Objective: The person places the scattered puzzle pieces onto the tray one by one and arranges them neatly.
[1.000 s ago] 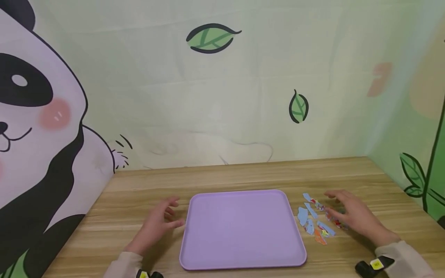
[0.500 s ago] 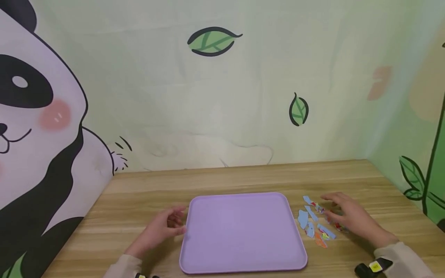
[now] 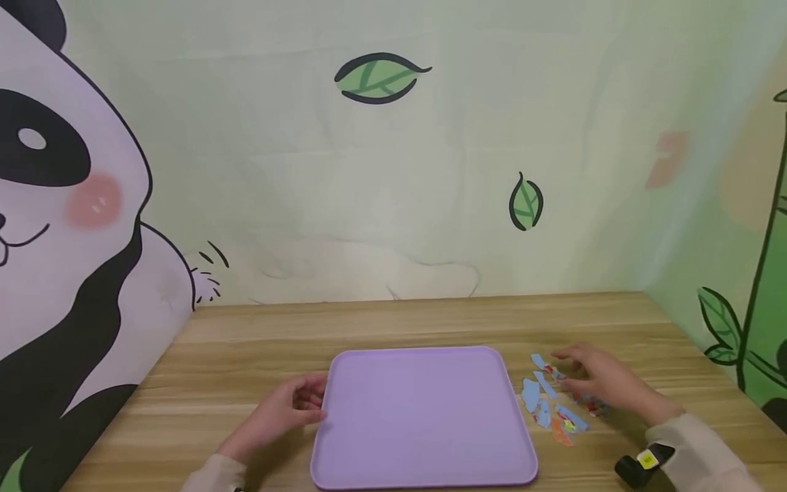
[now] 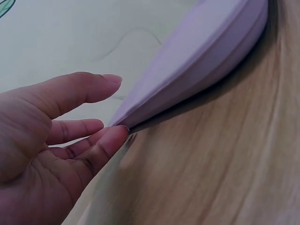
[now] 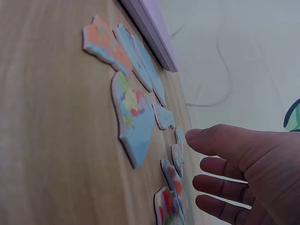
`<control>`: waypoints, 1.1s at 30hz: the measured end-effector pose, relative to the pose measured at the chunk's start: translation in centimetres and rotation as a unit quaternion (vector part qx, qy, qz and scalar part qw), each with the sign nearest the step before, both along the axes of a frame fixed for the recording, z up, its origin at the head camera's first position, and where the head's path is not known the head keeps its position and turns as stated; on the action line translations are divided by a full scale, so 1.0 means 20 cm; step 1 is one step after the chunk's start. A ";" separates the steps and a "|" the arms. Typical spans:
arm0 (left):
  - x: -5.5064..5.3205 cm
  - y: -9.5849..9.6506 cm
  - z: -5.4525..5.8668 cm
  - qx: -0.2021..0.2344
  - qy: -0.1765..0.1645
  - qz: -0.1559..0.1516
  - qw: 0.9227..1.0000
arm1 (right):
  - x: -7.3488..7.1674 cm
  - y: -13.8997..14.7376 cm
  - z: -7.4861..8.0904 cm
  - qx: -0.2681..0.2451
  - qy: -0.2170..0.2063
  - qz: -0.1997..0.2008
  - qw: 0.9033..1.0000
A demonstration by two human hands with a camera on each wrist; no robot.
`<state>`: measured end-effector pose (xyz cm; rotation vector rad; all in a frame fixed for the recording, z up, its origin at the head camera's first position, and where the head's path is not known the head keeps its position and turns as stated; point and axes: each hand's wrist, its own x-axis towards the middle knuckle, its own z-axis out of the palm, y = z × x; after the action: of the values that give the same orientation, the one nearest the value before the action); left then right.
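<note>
A shallow lilac tray [image 3: 424, 417] lies flat on the wooden table. At its left rim is my left hand [image 3: 285, 410]; in the left wrist view a fingertip [image 4: 117, 133] meets the tray's corner edge, while another digit is held apart above it. To the tray's right lie several flat, irregular jigsaw pieces, among them a light blue one with yellow and red patches [image 5: 136, 117] and an orange one with a blue edge [image 5: 110, 47]. My right hand [image 3: 609, 379] hovers over the far right pieces, fingers spread and relaxed, with nothing between them. It hides some pieces in the head view.
The wooden table top [image 3: 258, 342] reaches back to a pale green wall cloth [image 3: 393, 171] printed with leaves. A large printed panda [image 3: 80, 205] fills the left side. Each wrist wears a camera, the right one a black strap unit [image 3: 642, 465].
My left hand has come nearer, from beside the tray to its left rim. My right hand has shifted slightly left over the pieces. The head view has tilted up a little.
</note>
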<state>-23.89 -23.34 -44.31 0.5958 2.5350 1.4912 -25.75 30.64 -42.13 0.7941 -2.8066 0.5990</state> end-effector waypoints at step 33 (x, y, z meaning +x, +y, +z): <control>0.02 0.00 -0.02 0.032 -0.026 -0.004 0.999 | -0.10 -0.11 0.04 0.013 -0.147 -0.032 0.989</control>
<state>-23.54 -23.35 -44.74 0.5663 2.4509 1.5702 -27.78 28.52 -41.33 0.6653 -3.0980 0.7230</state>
